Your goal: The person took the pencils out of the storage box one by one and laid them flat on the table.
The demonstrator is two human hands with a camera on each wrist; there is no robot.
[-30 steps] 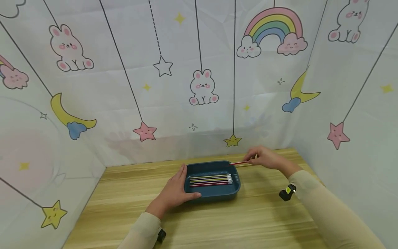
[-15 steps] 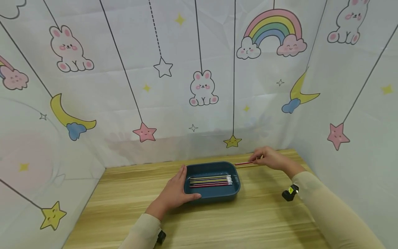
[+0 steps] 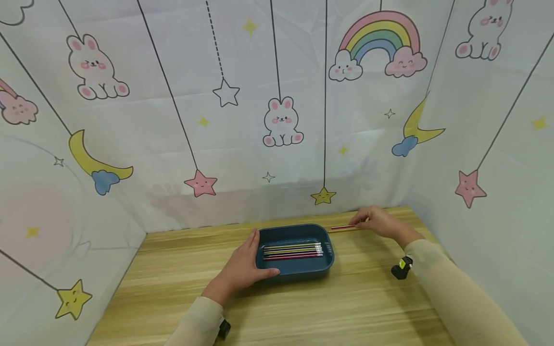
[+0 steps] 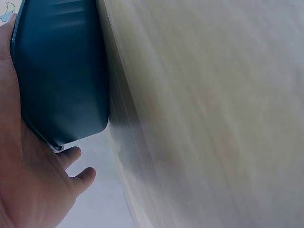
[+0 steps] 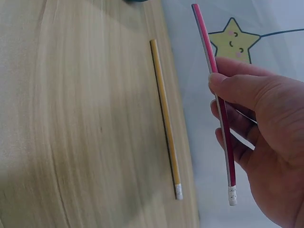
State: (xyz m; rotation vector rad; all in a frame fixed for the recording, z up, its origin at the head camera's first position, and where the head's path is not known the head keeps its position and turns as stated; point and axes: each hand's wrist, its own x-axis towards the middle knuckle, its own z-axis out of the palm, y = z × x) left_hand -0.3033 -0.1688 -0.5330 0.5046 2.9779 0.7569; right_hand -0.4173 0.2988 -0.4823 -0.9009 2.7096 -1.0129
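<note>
A dark blue rectangular dish (image 3: 298,277) stands on the wooden table, with several pencils (image 3: 293,251) lying side by side in it, white eraser ends to the right. My left hand (image 3: 243,265) holds the dish by its left end, thumb on the front rim and fingers along the left side. To the right of the dish, my right hand (image 3: 375,222) pinches a red striped pencil (image 5: 228,142) between thumb and fingers. That pencil points left, its white eraser end towards me in the right wrist view. Beside it on the table lies a yellow pencil (image 5: 166,121).
The wooden table (image 3: 329,312) ends at a white cloth backdrop (image 3: 242,144) printed with rabbits, stars and moons. Cloth also hangs at both sides. A small black wrist camera (image 3: 401,268) is worn at the right sleeve.
My right hand has moved a little to the right with the red pencil, whose tip no longer overlaps the dish's rim. The left hand and the dish have stayed in place.
</note>
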